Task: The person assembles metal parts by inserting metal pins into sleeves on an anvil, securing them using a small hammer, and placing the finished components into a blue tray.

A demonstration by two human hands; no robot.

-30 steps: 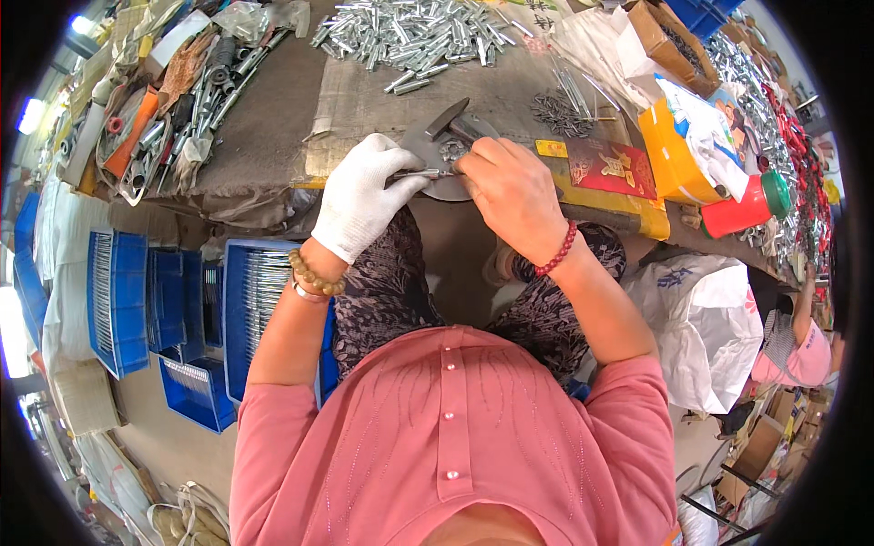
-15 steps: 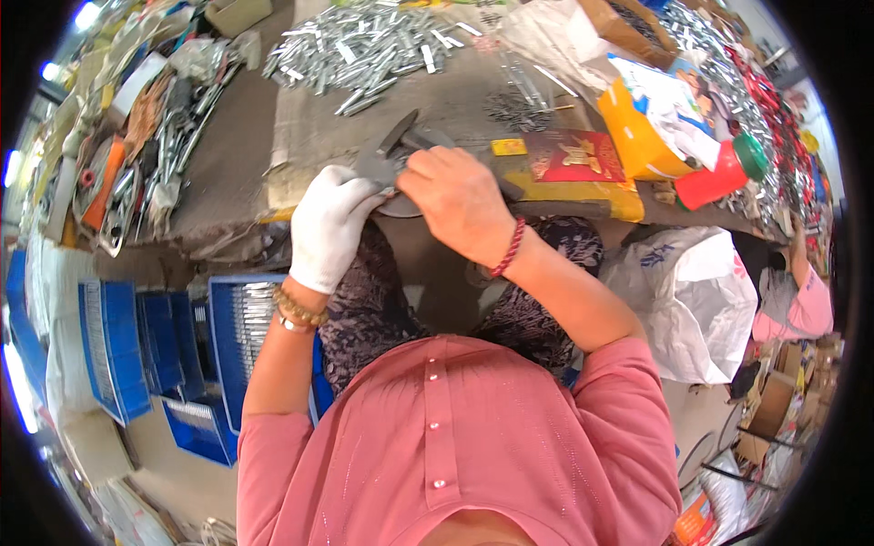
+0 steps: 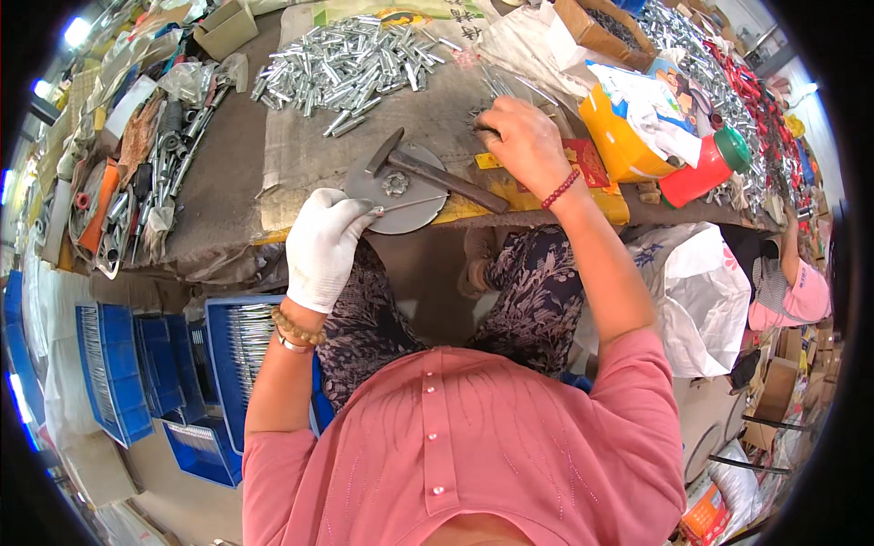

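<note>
My left hand [image 3: 320,250], in a white glove, pinches the end of a thin metal rod [image 3: 417,203] at the near left edge of a round metal plate [image 3: 405,221]. The rod reaches right across the plate. A hammer [image 3: 448,181] rests over the plate, its head at the far left and its dark handle pointing right. My bare right hand [image 3: 525,144] is beyond the hammer, fingers drawn together at the pile of small dark pins [image 3: 477,113]. The hand covers most of that pile, and what its fingertips hold is hidden.
A heap of silvery metal pieces [image 3: 350,68] lies on the far bench. Tools [image 3: 173,136] crowd the left. A yellow box [image 3: 614,136], a red bottle with green cap [image 3: 696,177] and a red packet [image 3: 587,164] stand or lie right. Blue bins [image 3: 114,364] are lower left; another person [image 3: 792,291] sits far right.
My right hand has left my left hand and moved right and away to the dark pins. The hammer, plate and rod now show. My left hand has dropped slightly nearer me.
</note>
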